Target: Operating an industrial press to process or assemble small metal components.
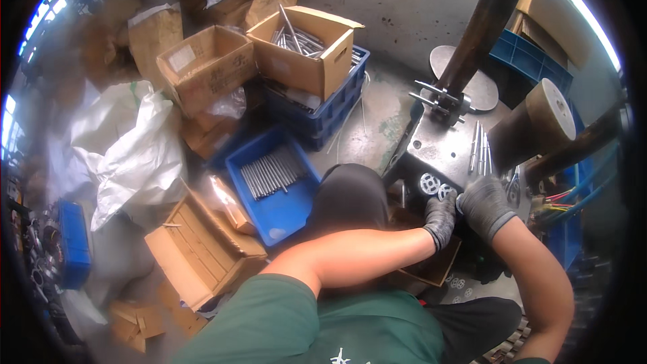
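Note:
In a dark grey glove, my left hand (440,221) is closed at the near edge of a metal machine table (435,145). Its fingertips meet a small round metal disc with cut-out openings (445,192). A second slotted disc (429,183) lies just left of that one. Close beside it, my gloved right hand (486,206) is curled, its fingers pointing inward. A shiny bit shows at its fingertips, too small to name. Several thin metal rods (480,152) lie on the table just beyond the right hand.
A dark upright column (485,27) and clamp fixture (443,102) rise behind the table. Right stands a large cylinder (539,121). At left are a blue bin (286,219) of rods, a rod-filled carton (337,67), an open cardboard box (192,249) and a white sack (131,155).

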Tool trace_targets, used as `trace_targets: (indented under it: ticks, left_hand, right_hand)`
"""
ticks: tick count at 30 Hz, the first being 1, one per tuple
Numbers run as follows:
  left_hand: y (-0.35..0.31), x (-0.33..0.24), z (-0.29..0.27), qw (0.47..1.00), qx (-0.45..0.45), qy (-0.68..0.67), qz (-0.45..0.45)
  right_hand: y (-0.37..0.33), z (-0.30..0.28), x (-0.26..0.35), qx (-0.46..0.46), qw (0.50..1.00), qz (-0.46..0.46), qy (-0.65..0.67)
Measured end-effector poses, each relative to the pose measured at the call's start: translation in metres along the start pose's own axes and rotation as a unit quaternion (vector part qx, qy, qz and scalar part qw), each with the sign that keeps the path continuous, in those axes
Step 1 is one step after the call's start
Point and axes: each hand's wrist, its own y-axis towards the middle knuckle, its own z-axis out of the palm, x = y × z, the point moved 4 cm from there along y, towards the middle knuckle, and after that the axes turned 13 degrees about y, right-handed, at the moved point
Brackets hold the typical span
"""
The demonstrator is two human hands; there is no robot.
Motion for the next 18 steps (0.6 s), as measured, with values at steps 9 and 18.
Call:
trace_targets:
  ticks: [9, 18]
  left_hand:
    - [0.025, 0.031, 0.022, 0.959, 0.101, -0.260, -0.060]
    - [0.016, 0.021, 0.014, 0.976, 0.033, -0.212, -0.044]
  right_hand:
    - [0.004, 0.002, 0.021, -0.013, 0.998, -0.037, -0.049]
    - [0.005, 0.023, 0.013, -0.029, 0.997, -0.047, -0.051]
